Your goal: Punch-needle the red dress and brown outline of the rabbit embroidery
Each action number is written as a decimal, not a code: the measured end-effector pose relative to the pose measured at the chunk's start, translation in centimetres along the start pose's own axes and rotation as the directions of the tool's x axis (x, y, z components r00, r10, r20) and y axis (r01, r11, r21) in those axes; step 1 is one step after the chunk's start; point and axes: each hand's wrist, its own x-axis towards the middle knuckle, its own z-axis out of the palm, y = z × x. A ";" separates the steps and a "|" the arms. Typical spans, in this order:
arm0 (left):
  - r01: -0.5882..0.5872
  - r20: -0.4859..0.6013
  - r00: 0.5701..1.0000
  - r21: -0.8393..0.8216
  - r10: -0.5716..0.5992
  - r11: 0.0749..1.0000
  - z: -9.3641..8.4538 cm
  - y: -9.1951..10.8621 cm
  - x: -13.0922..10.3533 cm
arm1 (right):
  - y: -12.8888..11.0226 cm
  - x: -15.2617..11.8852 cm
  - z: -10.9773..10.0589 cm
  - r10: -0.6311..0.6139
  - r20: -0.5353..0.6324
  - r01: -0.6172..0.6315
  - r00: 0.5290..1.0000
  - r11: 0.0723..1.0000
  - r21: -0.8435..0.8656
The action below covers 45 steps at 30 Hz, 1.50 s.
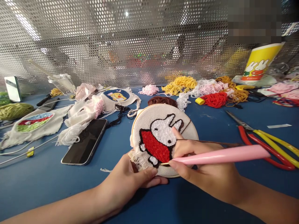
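Note:
My left hand (137,174) grips the lower left rim of a round embroidery hoop (187,123), thumb on the front and fingers behind. Cream cloth stretched in the hoop bears a white rabbit outlined in black, with a red body, in looped yarn. In my right hand (205,161) is a pink punch needle (224,155), its fingers pinched near the front end. The metal tip touches the cloth beside the rabbit's lower edge. Dark brown yarn runs across the right hand and the hoop. A brown yarn bundle (161,101) lies behind the hoop.
Left of the hoop are a black phone (85,143) and finished yarn pieces. Scissors (268,140) with red and yellow handles lie at right. Yellow yarn (181,85), red yarn (215,99) and a yellow cup (261,62) stand before a perforated metal panel (130,40).

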 end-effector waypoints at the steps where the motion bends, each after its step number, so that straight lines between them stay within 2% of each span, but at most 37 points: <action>1: 0.000 0.000 1.000 0.006 0.000 1.000 0.0 0.0 0.0 | 0.0 0.0 0.0 -0.005 -0.007 0.005 1.000 1.000 0.005; 13: 0.002 -0.011 1.000 -0.019 -0.002 1.000 0.2 0.1 0.0 | 0.4 -0.2 -0.2 -0.006 0.036 0.009 0.999 0.997 -0.070; 25: -0.012 -0.029 1.000 0.006 0.012 1.000 0.1 0.0 -0.1 | 0.0 0.2 -0.4 0.078 0.104 -0.074 0.991 0.996 -0.046; 28: -0.019 -0.063 0.998 0.021 0.021 1.000 -0.1 0.1 0.0 | -0.1 0.4 -0.6 0.161 0.108 -0.146 0.981 0.980 -0.132; 33: -0.059 -0.103 0.992 0.093 0.068 0.994 -0.4 0.5 0.2 | 0.1 0.5 -0.8 0.187 0.045 -0.158 0.981 0.915 -0.372; 35: -0.068 -0.116 0.990 0.096 0.079 0.993 -0.5 0.6 0.2 | 0.2 0.6 -0.9 0.290 0.034 -0.255 0.956 0.886 -0.386; 38: -0.065 -0.110 0.991 0.093 0.075 0.994 -0.7 0.7 0.1 | 0.3 0.8 -1.1 0.463 0.140 -0.434 0.875 0.879 -0.198; 40: -0.064 -0.101 0.992 0.086 0.072 0.994 -1.0 0.8 -0.2 | 0.5 1.1 -1.4 0.483 0.220 -0.498 0.848 0.867 0.014; 41: -0.063 -0.101 0.992 0.080 0.071 0.995 -1.1 0.9 -0.3 | 0.7 1.3 -1.6 0.461 0.236 -0.497 0.855 0.859 0.122; 43: -0.064 -0.117 0.991 0.060 0.070 0.996 -1.4 1.2 -0.6 | 1.3 1.7 -2.1 0.376 0.208 -0.425 0.903 0.856 0.295; 45: -0.069 -0.134 0.988 0.037 0.074 0.997 -1.7 1.5 -0.9 | 2.3 2.0 -2.8 0.278 0.139 -0.310 0.950 0.888 0.341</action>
